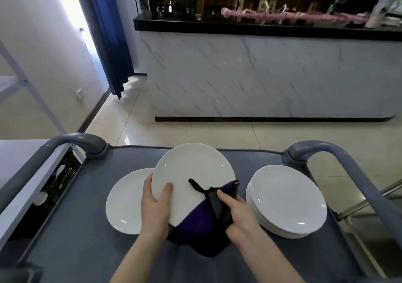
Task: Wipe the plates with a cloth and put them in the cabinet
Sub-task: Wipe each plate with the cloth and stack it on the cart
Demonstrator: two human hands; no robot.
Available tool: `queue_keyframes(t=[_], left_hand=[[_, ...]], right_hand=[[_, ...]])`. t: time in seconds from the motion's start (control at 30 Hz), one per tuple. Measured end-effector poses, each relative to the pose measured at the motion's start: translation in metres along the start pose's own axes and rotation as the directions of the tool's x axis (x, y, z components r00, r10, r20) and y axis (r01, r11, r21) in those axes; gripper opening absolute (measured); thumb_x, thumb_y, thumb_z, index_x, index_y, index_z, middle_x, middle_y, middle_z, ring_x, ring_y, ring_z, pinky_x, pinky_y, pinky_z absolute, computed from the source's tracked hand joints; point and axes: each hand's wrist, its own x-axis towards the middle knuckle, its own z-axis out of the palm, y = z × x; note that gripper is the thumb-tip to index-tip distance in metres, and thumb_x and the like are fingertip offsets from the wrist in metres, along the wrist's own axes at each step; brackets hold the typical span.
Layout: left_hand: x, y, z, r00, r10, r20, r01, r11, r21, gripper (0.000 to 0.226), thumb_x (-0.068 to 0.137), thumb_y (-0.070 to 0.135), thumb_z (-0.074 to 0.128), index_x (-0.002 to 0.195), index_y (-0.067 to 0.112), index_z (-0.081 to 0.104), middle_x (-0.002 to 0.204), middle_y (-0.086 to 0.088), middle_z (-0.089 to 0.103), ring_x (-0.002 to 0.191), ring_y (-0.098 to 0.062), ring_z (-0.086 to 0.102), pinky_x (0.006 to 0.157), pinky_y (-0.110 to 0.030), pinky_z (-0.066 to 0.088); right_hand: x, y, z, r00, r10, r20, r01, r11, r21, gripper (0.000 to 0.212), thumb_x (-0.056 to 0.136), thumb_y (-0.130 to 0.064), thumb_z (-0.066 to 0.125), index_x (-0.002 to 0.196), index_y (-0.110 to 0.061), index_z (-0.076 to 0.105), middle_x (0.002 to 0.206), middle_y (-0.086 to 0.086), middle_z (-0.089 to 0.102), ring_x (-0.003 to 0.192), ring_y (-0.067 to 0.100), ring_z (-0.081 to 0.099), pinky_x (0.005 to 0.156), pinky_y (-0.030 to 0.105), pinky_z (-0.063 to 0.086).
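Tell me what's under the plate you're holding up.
Under the raised plate the purple cloth wraps its lower edge, held by the right hand. The left hand grips its rim, overlapping a flat plate. The cart top beneath is hidden.

A round white ceramic plate (191, 174) is tilted up, its lower edge wrapped in a dark purple cloth with black trim (200, 222). Another white plate (124, 202) lies flat at left; a stack of white plates (287, 200) sits at right.

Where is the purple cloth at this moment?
In the head view, the purple cloth is low in the centre, gripped by the right hand against the lower edge of the raised plate, between the single plate and the plate stack.
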Motion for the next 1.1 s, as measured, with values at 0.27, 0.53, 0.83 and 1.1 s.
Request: queue_keyframes(t=[0.27,0.53,0.83,1.1], left_hand=[[0.030,0.044,-0.024,0.859,0.018,0.512,-0.268,0.867,0.420,0.041,0.096,0.028,0.068,0.115,0.062,0.055,0.103,0.027,0.068,0.092,0.001,0.067,0.067,-0.017,0.054],[0.027,0.051,-0.015,0.794,0.058,0.605,-0.419,0.773,0.476,0.039,0.096,0.022,0.068,0.110,0.059,0.063,0.105,0.024,0.071,0.099,0.004,0.064,0.074,-0.007,0.046],[0.016,0.029,-0.009,0.990,0.071,0.121,-0.068,0.997,-0.029,0.029,0.097,0.022,0.065,0.114,0.045,0.068,0.104,0.014,0.075,0.088,-0.007,0.073,0.060,-0.020,0.057],[0.024,0.035,-0.014,0.939,0.086,0.333,-0.136,0.982,0.130,0.029,0.097,0.025,0.066,0.113,0.049,0.066,0.106,0.010,0.075,0.088,-0.011,0.074,0.062,-0.023,0.058]], right_hand=[[0.005,-0.072,0.011,0.931,-0.152,0.333,0.330,0.742,-0.584,0.019,0.081,-0.007,0.075,0.099,-0.001,0.073,0.100,0.016,0.075,0.084,0.022,0.071,0.080,0.034,0.057],[0.013,-0.078,0.041,0.840,-0.048,0.541,0.519,0.364,-0.773,0.013,0.079,-0.023,0.078,0.089,-0.016,0.074,0.082,0.000,0.072,0.075,0.008,0.066,0.073,0.023,0.051],[-0.002,-0.012,-0.009,0.981,0.008,0.192,0.019,0.990,-0.137,0.025,0.085,-0.008,0.070,0.109,-0.003,0.069,0.105,0.018,0.074,0.086,0.025,0.072,0.069,0.032,0.058],[0.006,-0.039,-0.013,0.969,-0.080,0.233,0.156,0.931,-0.329,0.020,0.082,-0.001,0.072,0.102,0.002,0.070,0.101,0.020,0.074,0.085,0.027,0.071,0.072,0.033,0.058]])
